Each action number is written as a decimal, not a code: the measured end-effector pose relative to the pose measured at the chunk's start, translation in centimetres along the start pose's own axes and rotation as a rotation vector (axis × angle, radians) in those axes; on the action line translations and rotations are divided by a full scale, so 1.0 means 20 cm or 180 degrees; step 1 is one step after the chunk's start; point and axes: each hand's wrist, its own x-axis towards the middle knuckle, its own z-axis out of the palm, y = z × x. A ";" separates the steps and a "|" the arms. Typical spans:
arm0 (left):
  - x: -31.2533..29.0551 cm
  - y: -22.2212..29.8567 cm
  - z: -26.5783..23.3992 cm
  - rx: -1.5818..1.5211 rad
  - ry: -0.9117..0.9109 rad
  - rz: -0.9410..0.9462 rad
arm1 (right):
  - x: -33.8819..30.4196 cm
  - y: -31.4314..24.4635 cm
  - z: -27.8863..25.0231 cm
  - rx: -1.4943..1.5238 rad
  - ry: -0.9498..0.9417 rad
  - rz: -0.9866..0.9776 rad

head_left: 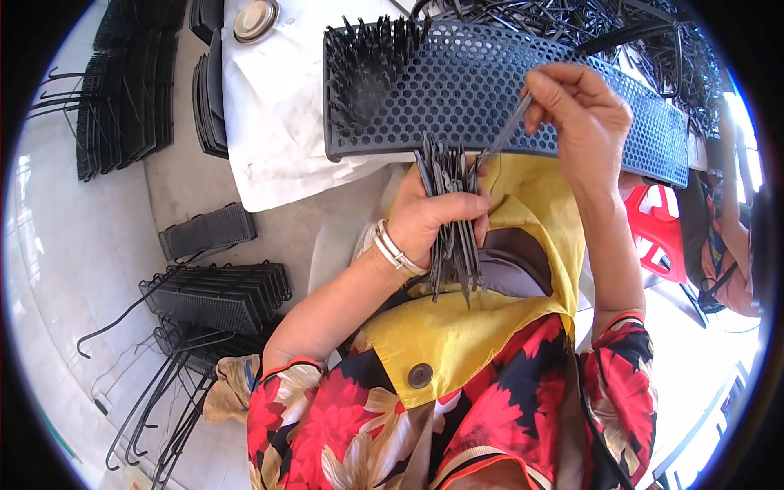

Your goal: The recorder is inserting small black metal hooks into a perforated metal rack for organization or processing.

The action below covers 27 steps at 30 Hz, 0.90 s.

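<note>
My left hand (433,216) grips a bundle of thin dark plastic pins (452,212) upright over my lap. My right hand (576,106) pinches a single dark pin (508,131) at its top, its lower end still by the bundle. Just beyond both hands lies a long black perforated panel (490,90) with honeycomb holes. Several pins stand in its left end (367,57). The panel rests partly on a white cloth (278,114) and partly over my yellow apron (457,335).
Stacks of black perforated panels (220,294) and loose wire hooks (155,400) lie on the floor at left. More stacks (131,90) sit at far left top. A tangle of black parts (572,20) lies behind the panel. A red stool (657,229) stands at right.
</note>
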 end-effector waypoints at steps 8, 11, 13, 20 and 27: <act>-0.01 0.01 0.00 -0.0085 0.0032 -0.0198 | 0.28 0.01 0.19 -0.0610 0.0884 -0.1977; -0.01 0.00 -0.01 0.0123 0.0057 -0.0097 | 0.30 0.01 0.23 -0.1340 0.0934 -0.2753; -0.01 0.00 -0.01 0.0121 0.0071 -0.0084 | 0.32 0.03 0.24 -0.1382 0.0833 -0.2980; -0.01 0.00 0.00 0.0028 0.0080 -0.0117 | 0.40 0.14 0.28 -0.0686 -0.0190 -0.4006; 0.01 0.02 0.01 -0.0019 0.0011 -0.0077 | 0.31 0.14 0.19 -0.2570 -0.0536 -0.2982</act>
